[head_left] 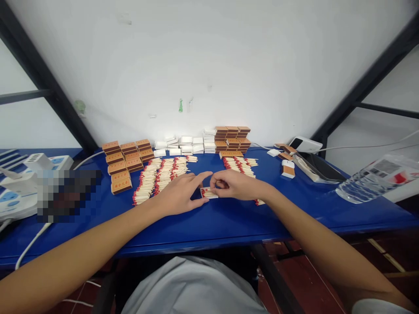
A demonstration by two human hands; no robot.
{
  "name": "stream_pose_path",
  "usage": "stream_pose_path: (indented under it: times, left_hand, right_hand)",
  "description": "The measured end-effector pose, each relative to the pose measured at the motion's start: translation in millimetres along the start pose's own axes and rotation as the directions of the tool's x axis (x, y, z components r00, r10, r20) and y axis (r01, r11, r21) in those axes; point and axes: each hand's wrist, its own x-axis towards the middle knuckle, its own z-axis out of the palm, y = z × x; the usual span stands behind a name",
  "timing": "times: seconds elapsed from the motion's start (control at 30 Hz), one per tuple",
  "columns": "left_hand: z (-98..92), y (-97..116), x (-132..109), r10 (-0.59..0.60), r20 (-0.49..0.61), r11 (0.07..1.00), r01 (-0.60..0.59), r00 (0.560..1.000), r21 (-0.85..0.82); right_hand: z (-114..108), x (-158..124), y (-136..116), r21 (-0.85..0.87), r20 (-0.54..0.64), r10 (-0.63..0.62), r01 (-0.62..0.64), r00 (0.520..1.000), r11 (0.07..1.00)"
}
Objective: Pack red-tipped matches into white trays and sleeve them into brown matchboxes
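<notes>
Centrally on the blue desk (209, 231), between its front and back edges, lies a small white tray (211, 196) with red match heads showing at its left end. Both hands are at it. The left hand (180, 194) has thumb and forefinger spread well apart about the tray's left end, the thumb at its near side; whether it actually grips the tray, I cannot tell. The right hand (235, 184) is mostly closed, fingers curled and forefinger bent toward the thumb over the tray's right part; whether a match is pinched there is hidden.

Beyond the left hand, loose matches (163, 174) lie in three slanting rows, and another pile of matches (238, 164) runs behind the right hand. Toward the desk's back left corner, tan matchboxes (121, 184) stand stacked in steps. White trays (186, 140) line the back edge, beside a block of stacked boxes (231, 141). Near the left edge sit power strips (13, 196). Toward the right edge are a small tan-and-white box (288, 169), a white device (306, 145), a flat black item (322, 168) and a clear bottle (363, 181) on its side.
</notes>
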Motion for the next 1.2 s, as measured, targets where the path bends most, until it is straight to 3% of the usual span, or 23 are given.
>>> stream_pose_path:
  times: [0.17, 0.3, 0.43, 0.6, 0.87, 1.0, 1.2]
  left_hand:
    - [0.3, 0, 0, 0.019, -0.016, 1.000, -0.019, 1.000, -0.004]
    - [-1.3, 0, -1, 0.021, -0.018, 1.000, -0.021, 1.000, -0.004]
    - [-2.1, 0, 0, 0.055, -0.030, 0.998, -0.054, 0.998, 0.026]
    - [-1.7, -1, 2, 0.102, -0.039, 0.995, -0.102, 0.994, 0.017]
    - [-0.8, 0, 0, 0.087, -0.041, 0.996, -0.085, 0.995, 0.033]
    - [-0.8, 0, -1, 0.043, -0.026, 0.998, -0.042, 0.999, 0.041]
    - [0.1, -1, 0, 0.015, -0.017, 1.000, -0.015, 1.000, -0.011]
  right_hand:
    - [8, 2, -8, -0.111, -0.025, -0.012, 0.009, 1.000, 0.994]
    - [-13, -9, -1, -0.151, -0.147, -0.010, -0.012, 0.989, 0.988]
    - [-42, -25, 23, -0.243, -0.307, 0.098, -0.178, 0.947, 0.954]
    - [-55, -31, 54, -0.248, -0.166, 0.240, -0.276, 0.956, 0.928]
    - [-42, -20, 45, -0.245, -0.068, 0.325, -0.332, 0.943, 0.911]
    - [-41, -20, 40, -0.246, -0.080, 0.266, -0.277, 0.961, 0.929]
    - [-24, -13, 9, -0.219, -0.123, 0.040, -0.066, 0.992, 0.974]
